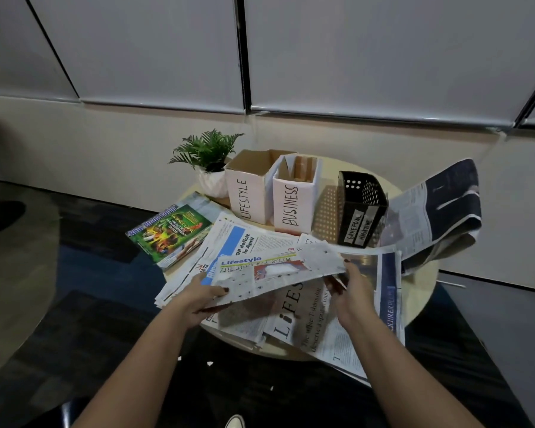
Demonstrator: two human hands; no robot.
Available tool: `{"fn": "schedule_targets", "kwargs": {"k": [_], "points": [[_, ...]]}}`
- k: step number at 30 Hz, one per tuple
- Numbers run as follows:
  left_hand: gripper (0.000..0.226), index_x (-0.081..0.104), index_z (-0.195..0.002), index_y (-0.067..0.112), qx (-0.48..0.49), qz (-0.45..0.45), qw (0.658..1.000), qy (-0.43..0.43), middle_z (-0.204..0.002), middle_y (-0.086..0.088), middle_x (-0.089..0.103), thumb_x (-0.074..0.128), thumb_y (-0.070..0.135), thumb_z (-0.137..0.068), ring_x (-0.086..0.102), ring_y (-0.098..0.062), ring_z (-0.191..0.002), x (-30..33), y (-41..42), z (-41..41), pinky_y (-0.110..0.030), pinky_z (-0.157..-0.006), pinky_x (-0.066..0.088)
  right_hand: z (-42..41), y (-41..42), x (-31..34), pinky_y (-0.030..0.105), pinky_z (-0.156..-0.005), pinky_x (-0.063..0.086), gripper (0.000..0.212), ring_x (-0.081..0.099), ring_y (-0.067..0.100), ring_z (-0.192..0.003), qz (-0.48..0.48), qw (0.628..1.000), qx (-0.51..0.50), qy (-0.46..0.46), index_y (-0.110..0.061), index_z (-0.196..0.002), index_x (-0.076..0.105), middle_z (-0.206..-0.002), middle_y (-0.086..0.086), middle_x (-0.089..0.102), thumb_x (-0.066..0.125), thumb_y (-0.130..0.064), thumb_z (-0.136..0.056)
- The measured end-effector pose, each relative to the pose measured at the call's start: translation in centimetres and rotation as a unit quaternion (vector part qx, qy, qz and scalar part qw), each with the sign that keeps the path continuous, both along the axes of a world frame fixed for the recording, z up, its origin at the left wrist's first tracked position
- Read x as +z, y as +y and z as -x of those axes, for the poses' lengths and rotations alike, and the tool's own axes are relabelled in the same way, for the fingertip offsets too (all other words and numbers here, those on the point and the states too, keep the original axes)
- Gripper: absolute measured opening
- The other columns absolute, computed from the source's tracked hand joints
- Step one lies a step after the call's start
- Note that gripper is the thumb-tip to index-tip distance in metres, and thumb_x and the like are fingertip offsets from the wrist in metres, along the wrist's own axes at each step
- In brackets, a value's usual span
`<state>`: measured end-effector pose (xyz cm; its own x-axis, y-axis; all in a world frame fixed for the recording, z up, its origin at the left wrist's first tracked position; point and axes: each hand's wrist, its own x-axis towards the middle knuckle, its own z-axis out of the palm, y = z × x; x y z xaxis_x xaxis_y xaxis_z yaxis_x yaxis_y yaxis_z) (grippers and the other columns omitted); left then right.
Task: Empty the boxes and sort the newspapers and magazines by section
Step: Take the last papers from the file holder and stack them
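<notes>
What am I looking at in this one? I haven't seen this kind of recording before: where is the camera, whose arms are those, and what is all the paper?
There is no machine here. A person wears one wide-angle camera on the head, looking forward and down, so the two bare arms reaching in from the bottom are the person's own.

In front is a small round table. At its back stand a potted plant, a white box marked LIFESTYLE, a white box marked BUSINESS and a black perforated bin with a handwritten label. Both white boxes look empty from here. Magazines lie at the left edge, and loose newspapers cover the front.

The left hand and right hand together hold up a newspaper section headed Lifestyle, just above the pile.
</notes>
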<state>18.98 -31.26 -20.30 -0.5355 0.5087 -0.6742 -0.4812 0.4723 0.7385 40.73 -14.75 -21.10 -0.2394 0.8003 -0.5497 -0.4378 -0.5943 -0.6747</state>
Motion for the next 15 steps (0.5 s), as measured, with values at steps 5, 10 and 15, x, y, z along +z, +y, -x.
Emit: {"fn": "schedule_targets", "kwargs": {"k": [5,10,15], "points": [[0.125,-0.008,-0.152,0.034,-0.13,0.056,0.986,0.082,-0.145,-0.02,0.038,0.082,0.003,-0.071,0.061,-0.037,-0.102,-1.0,1.6,-3.2,-0.045,-0.076,0.057,1.5,-2.2,1.0,0.042,-0.092,0.051,0.066,0.063,0.027,-0.111,-0.012,0.996,0.079,0.045,-0.019,-0.132,0.054,-0.121,0.007,0.067,0.063,-0.058,-0.08],[0.124,-0.013,-0.152,0.028,-0.231,0.078,0.961,0.131,-0.152,-0.014,0.032,0.083,0.029,-0.074,0.05,-0.029,-0.113,-2.1,4.0,-5.4,-0.041,-0.092,0.05,0.9,-1.4,1.3,0.053,-0.101,0.046,0.051,0.06,0.027,-0.116,-0.067,0.994,0.091,-0.009,-0.03,-0.139,0.042,-0.126,0.003,0.063,0.062,-0.031,-0.092],[0.114,-0.002,-0.155,0.02,-0.31,0.168,0.89,0.288,-0.161,-0.013,0.0,0.07,0.06,-0.076,0.013,-0.033,-0.147,-1.9,6.5,-4.7,-0.046,-0.113,0.027,-2.1,1.7,1.2,0.046,-0.088,0.055,0.032,0.067,0.025,-0.096,-0.087,0.99,0.066,-0.085,-0.027,-0.115,0.06,-0.104,0.002,0.07,0.044,-0.005,-0.098]]}}
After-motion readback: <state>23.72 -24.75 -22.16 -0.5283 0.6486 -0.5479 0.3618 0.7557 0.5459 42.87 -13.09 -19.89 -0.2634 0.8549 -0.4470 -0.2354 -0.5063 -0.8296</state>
